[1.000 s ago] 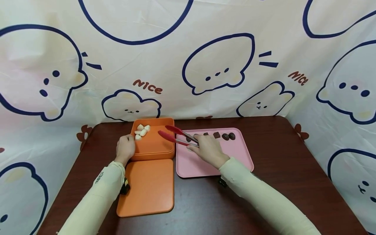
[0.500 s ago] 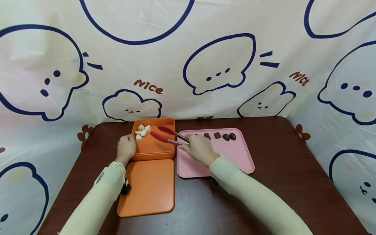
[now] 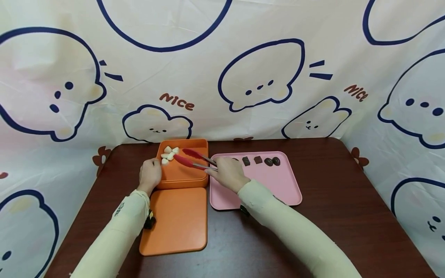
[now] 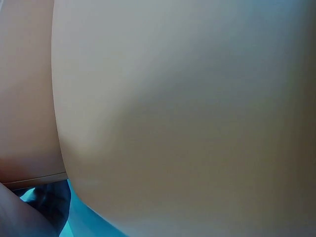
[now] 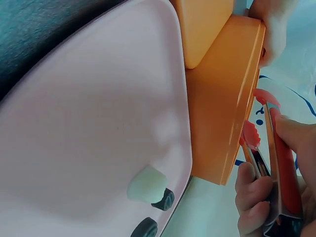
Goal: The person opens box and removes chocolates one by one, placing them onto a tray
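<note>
My right hand (image 3: 227,173) grips a pair of red-tipped metal tongs (image 5: 279,163) above the left edge of the pink tray (image 3: 271,189). The tongs' two tips stand apart over the orange box (image 3: 184,176), with nothing visible between them. My left hand (image 3: 150,175) holds the box by its left wall. Several small white pieces (image 3: 165,156) lie in the box's left part. On the tray's far side are dark squares (image 3: 258,160) and dark rounded pieces (image 3: 272,161). A white piece (image 5: 148,184) on the tray shows in the right wrist view, hidden by my hand in the head view.
A flat orange lid (image 3: 177,222) lies in front of the box, close to its near wall. The tray stands just right of the box on the dark brown table (image 3: 333,185). Behind the table hangs a white cloth (image 3: 208,69) with cartoon drawings.
My right hand has moved left with the tongs, whose tips are now farther over the box and closer to the white pieces. My left hand has stayed on the box.
</note>
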The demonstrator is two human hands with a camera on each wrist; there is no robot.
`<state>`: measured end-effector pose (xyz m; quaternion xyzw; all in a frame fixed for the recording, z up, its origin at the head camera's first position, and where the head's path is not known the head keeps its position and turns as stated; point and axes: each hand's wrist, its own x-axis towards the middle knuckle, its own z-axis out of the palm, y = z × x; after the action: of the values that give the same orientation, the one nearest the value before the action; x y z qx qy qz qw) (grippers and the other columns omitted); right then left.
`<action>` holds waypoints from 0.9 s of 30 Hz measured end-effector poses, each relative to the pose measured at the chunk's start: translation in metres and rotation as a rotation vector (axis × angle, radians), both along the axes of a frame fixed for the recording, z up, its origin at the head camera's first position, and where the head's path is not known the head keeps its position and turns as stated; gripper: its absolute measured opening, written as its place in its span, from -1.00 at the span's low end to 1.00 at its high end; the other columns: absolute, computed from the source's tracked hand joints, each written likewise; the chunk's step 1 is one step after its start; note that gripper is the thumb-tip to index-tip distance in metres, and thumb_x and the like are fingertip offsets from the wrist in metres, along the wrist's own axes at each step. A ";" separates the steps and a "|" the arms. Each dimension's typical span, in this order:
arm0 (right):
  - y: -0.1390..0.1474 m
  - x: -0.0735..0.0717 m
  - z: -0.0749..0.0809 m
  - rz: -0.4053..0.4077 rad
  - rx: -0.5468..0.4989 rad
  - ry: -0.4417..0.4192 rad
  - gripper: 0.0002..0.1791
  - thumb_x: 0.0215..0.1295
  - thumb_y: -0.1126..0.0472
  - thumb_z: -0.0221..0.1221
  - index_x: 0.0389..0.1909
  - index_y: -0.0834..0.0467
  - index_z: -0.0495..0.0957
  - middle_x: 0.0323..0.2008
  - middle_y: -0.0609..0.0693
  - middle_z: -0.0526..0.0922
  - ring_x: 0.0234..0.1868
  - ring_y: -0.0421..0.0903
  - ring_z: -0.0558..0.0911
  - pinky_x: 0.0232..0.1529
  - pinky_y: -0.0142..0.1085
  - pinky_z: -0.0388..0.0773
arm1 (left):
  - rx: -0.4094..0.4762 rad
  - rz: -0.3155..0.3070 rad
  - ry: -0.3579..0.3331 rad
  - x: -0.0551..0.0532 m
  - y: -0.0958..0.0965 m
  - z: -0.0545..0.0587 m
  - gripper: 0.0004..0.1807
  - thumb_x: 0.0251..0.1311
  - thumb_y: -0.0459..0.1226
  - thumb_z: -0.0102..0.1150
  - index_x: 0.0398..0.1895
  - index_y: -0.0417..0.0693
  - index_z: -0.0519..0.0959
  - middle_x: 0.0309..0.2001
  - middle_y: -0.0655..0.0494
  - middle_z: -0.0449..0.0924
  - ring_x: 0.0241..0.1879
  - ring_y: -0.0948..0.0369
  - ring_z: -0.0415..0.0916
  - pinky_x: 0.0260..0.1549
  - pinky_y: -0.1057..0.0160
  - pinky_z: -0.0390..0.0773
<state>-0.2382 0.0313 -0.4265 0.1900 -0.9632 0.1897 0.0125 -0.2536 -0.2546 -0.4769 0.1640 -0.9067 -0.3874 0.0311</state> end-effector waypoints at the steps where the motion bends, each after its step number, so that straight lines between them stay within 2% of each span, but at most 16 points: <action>1: -0.001 -0.001 0.000 -0.004 0.003 -0.002 -0.63 0.34 -0.21 0.25 -0.36 0.03 0.57 -0.69 -0.16 0.44 -0.65 -0.19 0.44 -0.62 -0.34 0.30 | 0.000 -0.001 0.000 0.000 0.000 0.000 -0.54 0.56 -0.11 -0.48 -0.55 -0.03 0.24 -0.48 0.01 0.11 -0.43 0.01 0.23 -0.37 0.15 0.24; 10: -0.017 -0.003 0.006 -0.006 0.038 -0.030 -0.58 0.31 -0.21 0.28 -0.39 0.09 0.58 -0.62 -0.10 0.50 -0.62 -0.18 0.46 -0.64 -0.37 0.33 | -0.007 0.000 0.001 0.001 0.001 0.001 -0.53 0.57 -0.11 -0.46 -0.53 -0.02 0.29 -0.43 -0.03 0.21 -0.32 0.01 0.32 -0.31 0.14 0.26; 16: -0.028 -0.004 0.009 -0.017 0.076 -0.065 -0.56 0.32 -0.22 0.26 -0.41 0.09 0.55 -0.59 -0.09 0.49 -0.60 -0.17 0.46 -0.63 -0.38 0.31 | -0.007 -0.001 0.012 0.001 0.000 0.001 -0.53 0.57 -0.12 -0.46 -0.55 -0.03 0.29 -0.46 -0.01 0.18 -0.35 0.00 0.31 -0.33 0.14 0.26; 27: -0.045 -0.008 0.006 -0.024 0.144 -0.047 -0.56 0.32 -0.25 0.25 -0.39 0.08 0.60 -0.57 -0.09 0.55 -0.58 -0.17 0.50 -0.63 -0.34 0.39 | 0.001 0.001 0.007 0.000 0.000 0.000 -0.53 0.56 -0.09 -0.48 -0.52 -0.05 0.29 -0.47 -0.01 0.16 -0.37 0.01 0.31 -0.34 0.14 0.25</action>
<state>-0.2459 -0.0136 -0.4200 0.1744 -0.9766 0.1242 -0.0213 -0.2534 -0.2550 -0.4774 0.1630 -0.9062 -0.3886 0.0342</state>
